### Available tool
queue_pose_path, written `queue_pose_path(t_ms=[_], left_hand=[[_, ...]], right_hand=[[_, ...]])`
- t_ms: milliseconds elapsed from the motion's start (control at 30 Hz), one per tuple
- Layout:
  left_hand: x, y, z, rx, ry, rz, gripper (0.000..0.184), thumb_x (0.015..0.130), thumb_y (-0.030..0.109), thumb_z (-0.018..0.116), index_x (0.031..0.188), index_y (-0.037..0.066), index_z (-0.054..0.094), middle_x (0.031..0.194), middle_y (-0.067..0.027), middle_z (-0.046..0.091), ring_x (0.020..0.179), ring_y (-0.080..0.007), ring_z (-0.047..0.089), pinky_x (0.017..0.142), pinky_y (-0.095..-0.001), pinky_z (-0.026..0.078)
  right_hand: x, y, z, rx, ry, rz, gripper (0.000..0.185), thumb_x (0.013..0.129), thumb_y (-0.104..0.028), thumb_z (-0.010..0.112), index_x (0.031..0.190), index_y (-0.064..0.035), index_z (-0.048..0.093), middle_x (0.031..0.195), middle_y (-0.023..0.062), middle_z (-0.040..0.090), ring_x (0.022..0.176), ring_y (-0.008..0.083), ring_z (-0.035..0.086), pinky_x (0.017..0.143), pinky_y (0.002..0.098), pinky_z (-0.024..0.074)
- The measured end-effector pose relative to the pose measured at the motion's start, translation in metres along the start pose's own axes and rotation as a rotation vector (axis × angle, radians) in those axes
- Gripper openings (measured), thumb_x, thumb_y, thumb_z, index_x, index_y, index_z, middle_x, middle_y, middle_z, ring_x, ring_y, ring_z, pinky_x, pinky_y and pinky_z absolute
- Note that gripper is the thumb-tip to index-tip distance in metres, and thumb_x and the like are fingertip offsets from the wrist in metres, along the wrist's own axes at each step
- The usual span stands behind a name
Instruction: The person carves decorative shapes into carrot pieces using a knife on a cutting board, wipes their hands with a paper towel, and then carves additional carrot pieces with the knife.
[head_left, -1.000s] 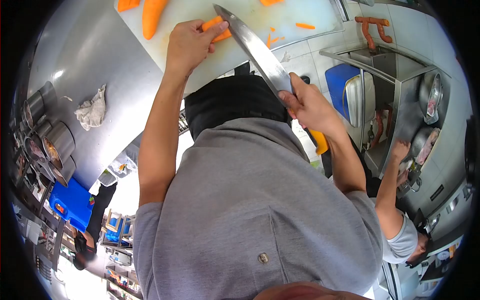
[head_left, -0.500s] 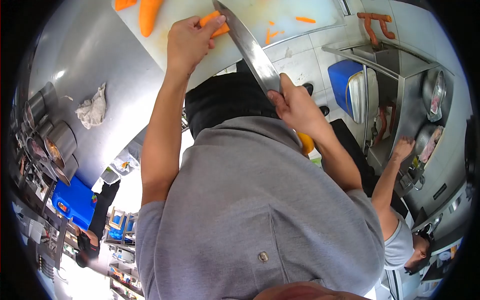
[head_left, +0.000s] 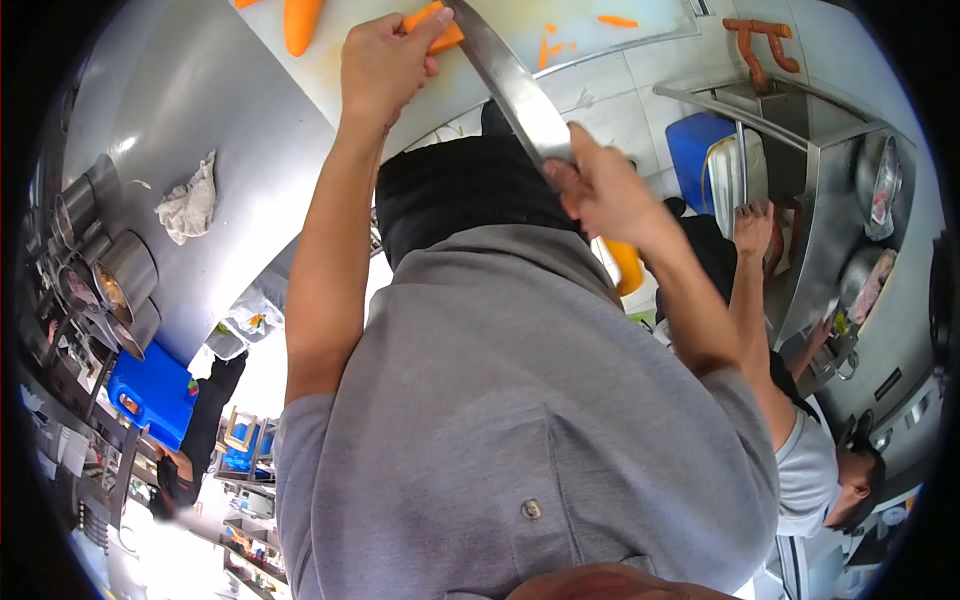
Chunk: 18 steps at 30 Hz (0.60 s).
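Observation:
My left hand [head_left: 385, 66] grips a cut piece of carrot [head_left: 448, 38] against the white cutting board [head_left: 350, 45], thumb on top. In my right hand [head_left: 612, 185] is the handle of a large kitchen knife [head_left: 515, 88]; its wide blade slants up to the carrot piece, with the tip end beside it. A longer peeled carrot [head_left: 300, 22] lies on the board left of my left hand. Thin carrot strips [head_left: 548, 50] are scattered right of the blade, and another strip [head_left: 618, 21] lies near the board's right edge.
A crumpled cloth [head_left: 188, 205] lies on the steel table [head_left: 240, 150]. Metal pots [head_left: 127, 272] stand at the left. A co-worker [head_left: 810, 470] is close on my right by a steel sink unit [head_left: 830, 190]. Another person [head_left: 180, 475] is at lower left near a blue container [head_left: 152, 395].
My right hand has moved slightly right and the knife with it, its blade still beside the carrot piece. The co-worker on the right has brought an arm nearer to me.

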<state>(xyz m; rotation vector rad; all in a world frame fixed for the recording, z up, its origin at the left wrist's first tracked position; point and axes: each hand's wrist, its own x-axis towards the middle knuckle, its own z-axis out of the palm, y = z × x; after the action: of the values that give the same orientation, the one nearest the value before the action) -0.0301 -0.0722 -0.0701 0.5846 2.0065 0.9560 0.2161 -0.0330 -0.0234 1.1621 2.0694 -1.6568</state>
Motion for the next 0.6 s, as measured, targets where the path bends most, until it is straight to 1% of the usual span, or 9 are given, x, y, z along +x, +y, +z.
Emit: queue_pose_path(t_ms=[100, 167, 300, 333, 400, 467, 500, 533, 600], left_hand=[[-0.001, 0.002, 0.002, -0.047, 0.006, -0.062, 0.042, 0.09, 0.04, 0.075, 0.085, -0.001, 0.069, 0.058, -0.0018, 0.056, 0.045, -0.0045, 0.044, 0.043, -0.0209, 0.033], [0.001, 0.0, 0.003, -0.092, 0.029, -0.074, 0.042, 0.09, 0.04, 0.074, 0.085, -0.001, 0.069, 0.058, -0.002, 0.056, 0.045, -0.0045, 0.044, 0.043, -0.021, 0.033], [0.0, -0.005, 0.005, -0.035, 0.052, -0.018, 0.042, 0.091, 0.04, 0.074, 0.086, -0.002, 0.07, 0.057, -0.0024, 0.056, 0.045, -0.0045, 0.043, 0.042, -0.0212, 0.033], [0.0, -0.005, 0.006, -0.043, 0.055, 0.002, 0.042, 0.091, 0.04, 0.074, 0.086, -0.002, 0.07, 0.057, -0.0025, 0.056, 0.044, -0.0045, 0.043, 0.042, -0.0213, 0.033], [-0.001, -0.005, 0.005, -0.014, 0.046, 0.018, 0.043, 0.091, 0.04, 0.074, 0.086, -0.002, 0.069, 0.057, -0.0026, 0.056, 0.044, -0.0046, 0.043, 0.042, -0.0214, 0.033], [0.002, -0.004, 0.004, 0.016, 0.036, 0.042, 0.043, 0.091, 0.04, 0.074, 0.086, -0.003, 0.069, 0.056, -0.0028, 0.056, 0.044, -0.0047, 0.043, 0.041, -0.0216, 0.034], [0.003, -0.006, 0.003, 0.017, 0.032, 0.032, 0.045, 0.091, 0.041, 0.073, 0.077, -0.001, 0.065, 0.056, -0.0048, 0.059, 0.046, -0.0074, 0.049, 0.045, -0.0239, 0.039], [0.004, -0.005, 0.002, 0.015, 0.033, 0.024, 0.048, 0.09, 0.041, 0.073, 0.067, 0.0, 0.061, 0.055, -0.0068, 0.062, 0.047, -0.01, 0.056, 0.049, -0.0262, 0.045], [0.002, -0.004, 0.003, 0.043, 0.045, 0.026, 0.048, 0.09, 0.041, 0.073, 0.067, 0.0, 0.061, 0.055, -0.0068, 0.062, 0.047, -0.0101, 0.056, 0.05, -0.0262, 0.045]], right_hand=[[-0.002, -0.009, -0.018, 0.044, -0.119, 0.102, 0.019, 0.105, -0.017, 0.051, 0.113, -0.0002, 0.046, 0.058, 0.0045, 0.052, 0.042, 0.0141, 0.05, 0.04, 0.0303, 0.0419], [-0.001, -0.005, -0.005, 0.061, -0.097, 0.067, 0.021, 0.101, -0.012, 0.054, 0.104, 0.0044, 0.041, 0.063, 0.0168, 0.06, 0.045, 0.0227, 0.058, 0.043, 0.0362, 0.0469], [0.006, 0.015, 0.027, -0.013, 0.059, -0.115, 0.022, 0.101, -0.012, 0.054, 0.104, 0.0046, 0.041, 0.064, 0.0199, 0.061, 0.045, 0.0257, 0.059, 0.043, 0.0361, 0.048], [0.005, 0.013, 0.023, -0.012, 0.062, -0.119, 0.022, 0.101, -0.012, 0.054, 0.104, 0.0046, 0.041, 0.064, 0.0199, 0.061, 0.045, 0.0257, 0.059, 0.043, 0.0361, 0.048], [-0.001, -0.001, 0.006, 0.065, -0.04, 0.065, 0.019, 0.105, -0.016, 0.051, 0.111, 0.0011, 0.045, 0.059, 0.0077, 0.055, 0.043, 0.015, 0.052, 0.04, 0.0314, 0.0446], [0.002, -0.006, -0.016, 0.041, -0.078, 0.057, 0.019, 0.104, -0.015, 0.051, 0.11, 0.0013, 0.044, 0.059, 0.008, 0.055, 0.043, 0.0154, 0.053, 0.04, 0.0313, 0.0445], [0.001, -0.006, -0.021, 0.011, -0.127, 0.053, 0.019, 0.104, -0.015, 0.051, 0.11, 0.0016, 0.044, 0.059, 0.0083, 0.055, 0.043, 0.0157, 0.054, 0.04, 0.0312, 0.0444], [0.001, -0.007, -0.02, 0.012, -0.113, 0.059, 0.019, 0.103, -0.015, 0.053, 0.108, 0.0009, 0.044, 0.059, 0.0091, 0.056, 0.043, 0.0169, 0.055, 0.04, 0.0312, 0.044], [0.001, 0.004, 0.011, -0.021, -0.003, 0.011, 0.019, 0.103, -0.015, 0.054, 0.107, 0.0005, 0.045, 0.06, 0.0096, 0.057, 0.044, 0.0171, 0.055, 0.041, 0.031, 0.0436]])
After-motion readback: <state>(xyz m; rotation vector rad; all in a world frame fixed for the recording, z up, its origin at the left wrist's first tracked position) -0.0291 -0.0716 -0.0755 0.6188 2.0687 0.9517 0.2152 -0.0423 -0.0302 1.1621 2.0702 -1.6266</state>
